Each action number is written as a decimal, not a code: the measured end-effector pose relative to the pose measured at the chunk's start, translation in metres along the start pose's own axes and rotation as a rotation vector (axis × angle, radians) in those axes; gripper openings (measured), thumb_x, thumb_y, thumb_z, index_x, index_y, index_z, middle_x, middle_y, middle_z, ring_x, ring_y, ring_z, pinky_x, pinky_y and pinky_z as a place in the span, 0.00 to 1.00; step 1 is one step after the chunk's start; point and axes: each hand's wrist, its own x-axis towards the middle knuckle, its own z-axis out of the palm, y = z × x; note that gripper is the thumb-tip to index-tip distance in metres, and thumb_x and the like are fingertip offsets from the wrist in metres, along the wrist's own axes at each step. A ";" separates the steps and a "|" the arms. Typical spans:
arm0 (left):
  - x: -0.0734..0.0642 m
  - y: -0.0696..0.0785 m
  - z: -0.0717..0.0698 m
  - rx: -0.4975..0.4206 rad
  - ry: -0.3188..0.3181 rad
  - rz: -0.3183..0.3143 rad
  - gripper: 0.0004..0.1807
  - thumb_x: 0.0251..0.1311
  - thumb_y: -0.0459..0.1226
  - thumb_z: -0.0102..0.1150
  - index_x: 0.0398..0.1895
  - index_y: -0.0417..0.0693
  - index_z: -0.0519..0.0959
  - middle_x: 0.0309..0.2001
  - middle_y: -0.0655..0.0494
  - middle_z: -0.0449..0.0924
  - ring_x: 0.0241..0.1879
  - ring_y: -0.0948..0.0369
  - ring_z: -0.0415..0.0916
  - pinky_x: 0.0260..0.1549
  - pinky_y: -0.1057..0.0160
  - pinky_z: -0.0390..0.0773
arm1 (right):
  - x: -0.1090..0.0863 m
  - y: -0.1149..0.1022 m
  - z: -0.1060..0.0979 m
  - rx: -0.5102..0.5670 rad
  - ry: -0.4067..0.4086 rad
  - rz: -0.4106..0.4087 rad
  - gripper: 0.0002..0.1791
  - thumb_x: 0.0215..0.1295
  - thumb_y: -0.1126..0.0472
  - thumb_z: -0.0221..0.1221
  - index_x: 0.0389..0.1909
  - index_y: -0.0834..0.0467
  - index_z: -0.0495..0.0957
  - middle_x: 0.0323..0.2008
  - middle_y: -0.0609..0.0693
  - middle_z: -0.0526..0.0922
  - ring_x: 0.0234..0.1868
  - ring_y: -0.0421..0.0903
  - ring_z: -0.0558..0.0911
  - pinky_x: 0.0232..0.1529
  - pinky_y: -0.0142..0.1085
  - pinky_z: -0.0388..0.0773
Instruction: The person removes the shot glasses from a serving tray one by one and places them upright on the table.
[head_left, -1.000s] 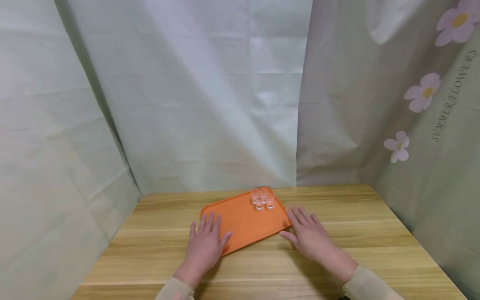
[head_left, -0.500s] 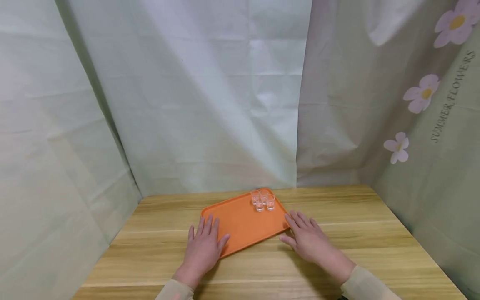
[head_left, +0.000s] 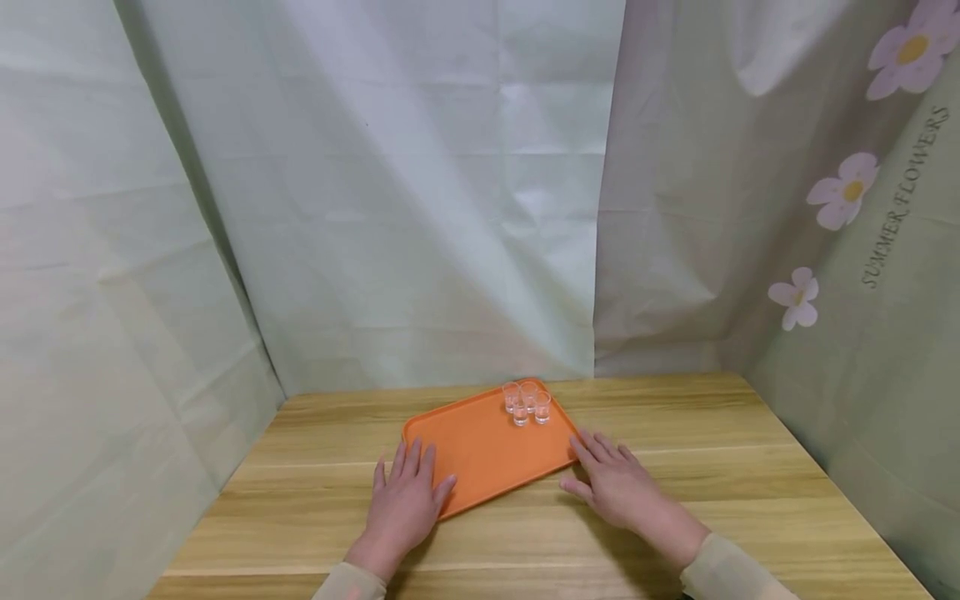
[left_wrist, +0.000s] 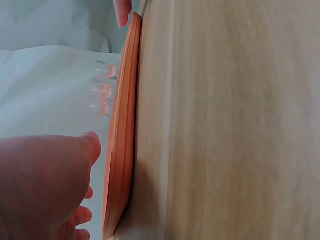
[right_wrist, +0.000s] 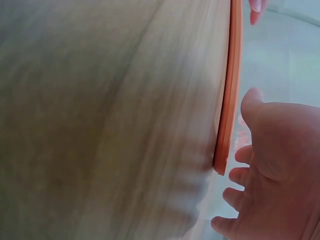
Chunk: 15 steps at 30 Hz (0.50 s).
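Observation:
An orange tray [head_left: 487, 450] lies at an angle on the wooden table. Several small clear shot glasses [head_left: 528, 403] stand bunched near its far right corner. My left hand [head_left: 403, 508], fingers spread, is over the tray's left end with the thumb above the near left corner. At the right end my right hand [head_left: 618, 483] has its fingertips by the near right corner; whether they touch the rim cannot be told. In the left wrist view the thumb [left_wrist: 91, 146] is apart from the tray. The right wrist view shows the right hand [right_wrist: 285, 160] beside the tray's rim, holding nothing.
Pale curtains [head_left: 420, 208] hang behind the table and on both sides. The right one carries flower prints and lettering. Bare wooden tabletop [head_left: 750, 467] extends to the right of the tray, and more lies to its left and in front.
Both hands have drawn back slightly toward me, the right one's fingertips a little lower along the tray's right end. The tray and shot glasses keep their places apart from a small camera shift.

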 end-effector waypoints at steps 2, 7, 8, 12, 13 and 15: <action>-0.001 -0.001 0.000 -0.003 -0.011 -0.005 0.38 0.84 0.56 0.52 0.82 0.36 0.69 0.83 0.31 0.60 0.84 0.33 0.52 0.77 0.21 0.51 | 0.000 0.000 0.000 0.001 -0.016 0.007 0.44 0.82 0.36 0.57 0.84 0.64 0.65 0.85 0.64 0.61 0.85 0.67 0.59 0.81 0.70 0.56; -0.002 -0.003 0.001 -0.006 -0.024 -0.012 0.38 0.84 0.56 0.53 0.81 0.36 0.71 0.82 0.30 0.62 0.84 0.33 0.53 0.77 0.21 0.51 | -0.001 -0.001 0.000 0.002 -0.043 0.019 0.44 0.82 0.35 0.56 0.83 0.64 0.66 0.85 0.64 0.60 0.85 0.67 0.58 0.81 0.70 0.56; -0.002 -0.004 0.001 -0.006 -0.027 -0.014 0.38 0.84 0.56 0.53 0.81 0.36 0.71 0.82 0.30 0.62 0.84 0.33 0.53 0.77 0.21 0.50 | -0.001 -0.001 0.000 0.002 -0.045 0.020 0.44 0.82 0.35 0.56 0.83 0.64 0.67 0.85 0.64 0.59 0.85 0.67 0.58 0.81 0.70 0.56; -0.003 -0.005 0.002 -0.004 -0.030 -0.022 0.38 0.83 0.56 0.54 0.80 0.36 0.71 0.82 0.29 0.62 0.84 0.32 0.53 0.77 0.20 0.51 | -0.002 -0.001 0.000 0.003 -0.046 0.022 0.44 0.82 0.35 0.57 0.83 0.65 0.67 0.85 0.65 0.59 0.85 0.67 0.58 0.81 0.70 0.56; -0.003 -0.006 0.002 -0.002 -0.034 -0.027 0.38 0.83 0.56 0.55 0.80 0.37 0.71 0.82 0.29 0.62 0.84 0.32 0.53 0.77 0.20 0.50 | -0.002 -0.001 0.000 0.003 -0.046 0.021 0.44 0.82 0.36 0.57 0.82 0.65 0.67 0.85 0.65 0.59 0.85 0.67 0.58 0.81 0.70 0.56; -0.003 -0.007 0.003 0.003 -0.036 -0.036 0.38 0.82 0.56 0.55 0.80 0.36 0.72 0.82 0.29 0.62 0.84 0.32 0.53 0.77 0.20 0.50 | -0.002 -0.001 0.000 0.002 -0.043 0.018 0.44 0.82 0.36 0.58 0.82 0.65 0.68 0.85 0.65 0.60 0.85 0.68 0.59 0.81 0.70 0.57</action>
